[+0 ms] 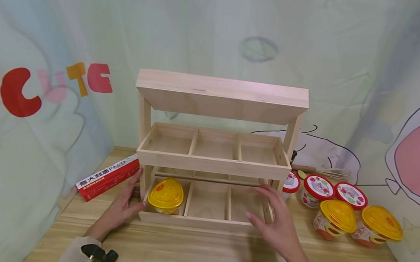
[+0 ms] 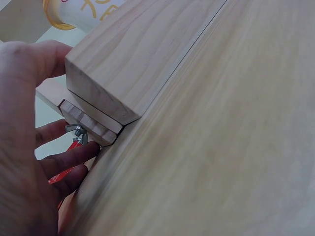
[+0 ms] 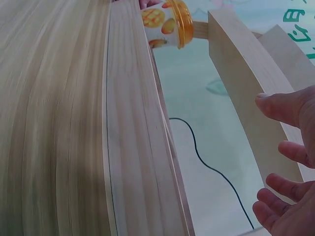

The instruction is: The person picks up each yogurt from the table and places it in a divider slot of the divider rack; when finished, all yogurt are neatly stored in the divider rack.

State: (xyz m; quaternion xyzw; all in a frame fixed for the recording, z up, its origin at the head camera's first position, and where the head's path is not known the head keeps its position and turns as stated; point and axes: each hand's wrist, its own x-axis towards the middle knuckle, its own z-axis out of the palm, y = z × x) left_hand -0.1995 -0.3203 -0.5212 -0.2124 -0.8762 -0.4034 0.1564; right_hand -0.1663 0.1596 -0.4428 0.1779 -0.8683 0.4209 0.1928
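Note:
A two-tier light-wood rack with divided trays stands on the table. My left hand holds the lower tray's left end. In the left wrist view the thumb hooks over the tray's corner, and the fingers curl beside a metal wing nut. A cup with a domed yellow lid and mango print sits in the lower left compartment. My right hand hovers over the lower right compartment, fingers spread, holding nothing. In the right wrist view it appears apart from the boards.
A red pasta box lies left of the rack. To the right stand several red-lidded tubs and two more yellow-lidded cups. Behind them lies a wire whisk. A printed curtain hangs behind the table.

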